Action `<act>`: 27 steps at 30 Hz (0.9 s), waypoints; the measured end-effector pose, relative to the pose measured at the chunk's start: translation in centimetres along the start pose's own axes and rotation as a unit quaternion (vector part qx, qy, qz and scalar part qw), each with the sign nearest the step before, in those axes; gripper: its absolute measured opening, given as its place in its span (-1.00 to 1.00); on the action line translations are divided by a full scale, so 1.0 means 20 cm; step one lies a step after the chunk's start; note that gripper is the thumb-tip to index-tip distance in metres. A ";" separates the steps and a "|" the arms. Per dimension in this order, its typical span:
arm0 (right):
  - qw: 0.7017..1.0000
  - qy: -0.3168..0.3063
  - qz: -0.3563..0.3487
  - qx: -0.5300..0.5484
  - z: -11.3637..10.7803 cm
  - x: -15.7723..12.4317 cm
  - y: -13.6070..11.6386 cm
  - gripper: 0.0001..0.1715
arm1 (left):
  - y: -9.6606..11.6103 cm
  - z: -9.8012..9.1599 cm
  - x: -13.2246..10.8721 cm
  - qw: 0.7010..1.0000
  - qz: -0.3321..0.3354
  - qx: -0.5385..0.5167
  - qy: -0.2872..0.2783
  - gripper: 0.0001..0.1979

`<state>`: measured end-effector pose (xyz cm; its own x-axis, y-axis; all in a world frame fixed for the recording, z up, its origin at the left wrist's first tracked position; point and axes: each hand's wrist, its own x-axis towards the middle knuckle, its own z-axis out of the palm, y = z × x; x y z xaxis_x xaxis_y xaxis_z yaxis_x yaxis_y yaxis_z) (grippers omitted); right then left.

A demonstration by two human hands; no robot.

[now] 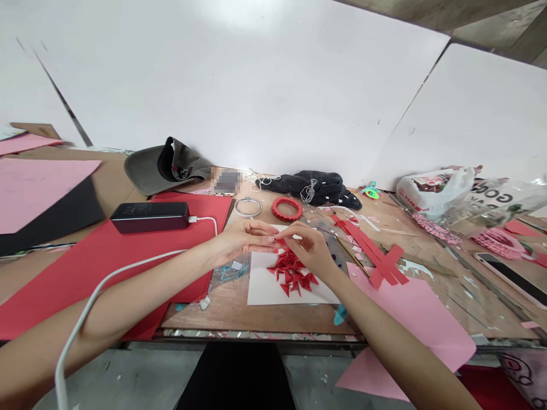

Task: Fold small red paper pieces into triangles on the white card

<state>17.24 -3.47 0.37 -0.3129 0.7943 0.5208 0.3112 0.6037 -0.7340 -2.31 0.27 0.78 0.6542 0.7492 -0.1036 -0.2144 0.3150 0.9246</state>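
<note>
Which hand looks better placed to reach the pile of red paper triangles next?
Probably the right hand: it sits just above the red paper triangles, while the left hand lies farther to the side.

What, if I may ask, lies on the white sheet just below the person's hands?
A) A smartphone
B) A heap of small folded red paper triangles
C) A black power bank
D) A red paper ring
B. A heap of small folded red paper triangles lies on the white sheet, just below the left hand and the right hand.
</note>
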 end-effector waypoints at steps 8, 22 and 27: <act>0.997 0.024 0.064 0.029 0.01 0.00 0.02 -0.77 | -0.01 -0.01 0.01 0.995 0.035 0.084 0.034 -0.69; 0.996 0.051 0.033 -0.069 0.06 -0.02 0.03 -0.82 | -0.06 0.00 0.05 0.960 0.092 0.256 0.066 -0.82; 0.984 0.075 -0.025 -0.158 0.08 -0.04 0.04 -0.84 | -0.09 0.01 0.04 0.984 0.065 0.149 0.079 -0.76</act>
<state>16.26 -3.65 -1.34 -0.2064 0.7493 0.6293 0.5697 0.6149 -0.5453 -1.36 0.19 -0.84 0.5089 0.8607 -0.0118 -0.0518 0.0443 0.9977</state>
